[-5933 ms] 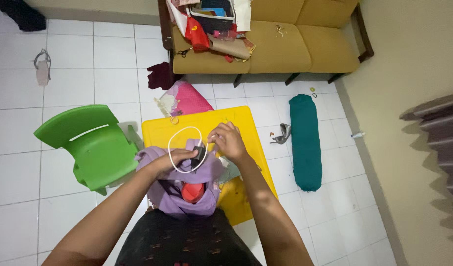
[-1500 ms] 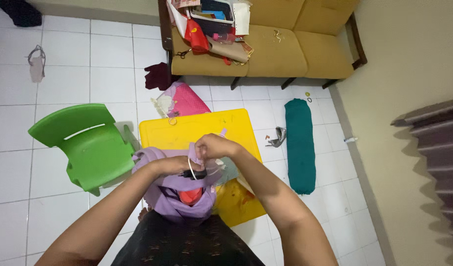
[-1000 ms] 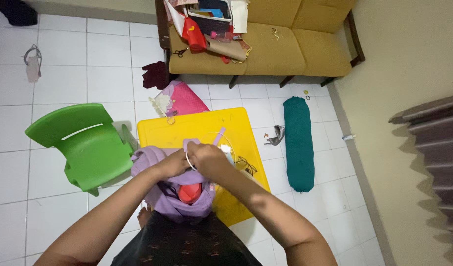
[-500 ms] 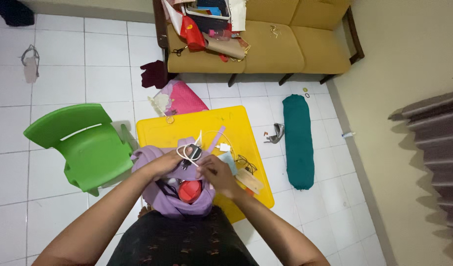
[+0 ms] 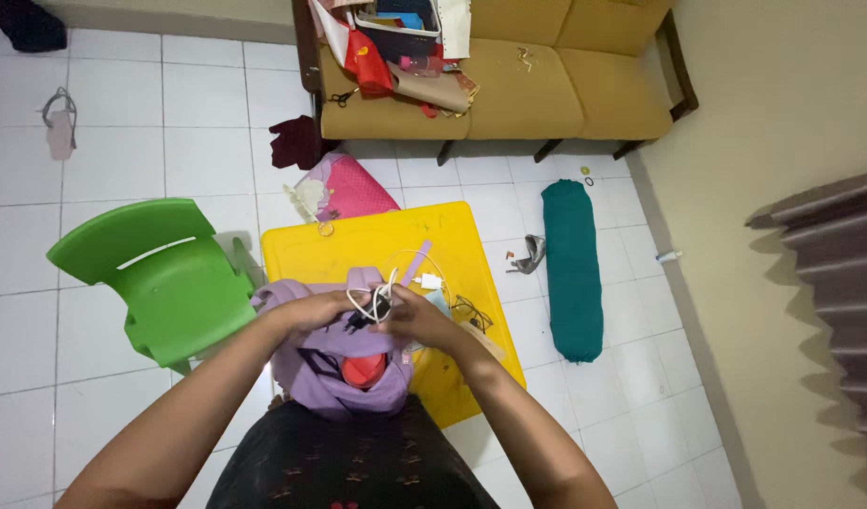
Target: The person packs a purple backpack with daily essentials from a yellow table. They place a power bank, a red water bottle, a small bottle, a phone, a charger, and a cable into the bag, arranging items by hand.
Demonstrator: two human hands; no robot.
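Observation:
My left hand (image 5: 322, 308) and my right hand (image 5: 417, 319) meet over an open lilac bag (image 5: 334, 377) that rests on the near edge of a yellow table (image 5: 377, 245). Both hands grip a coiled white cable (image 5: 375, 303) with a dark plug, just above the bag's mouth. Something red (image 5: 363, 369) shows inside the bag. A white charger block (image 5: 429, 281) and a lilac strap (image 5: 416, 264) lie on the table just beyond my fingers. A pair of glasses (image 5: 471, 313) lies to the right of my right hand.
A green plastic chair (image 5: 160, 278) stands left of the table. A pink bag (image 5: 344, 187) lies behind it, a rolled teal mat (image 5: 573, 269) on the tiles at right. A mustard sofa (image 5: 509, 85) piled with clutter stands along the far wall.
The cable, earlier held up as a wide loop, is now wound into a small coil. My hands have dropped lower over the bag's mouth.

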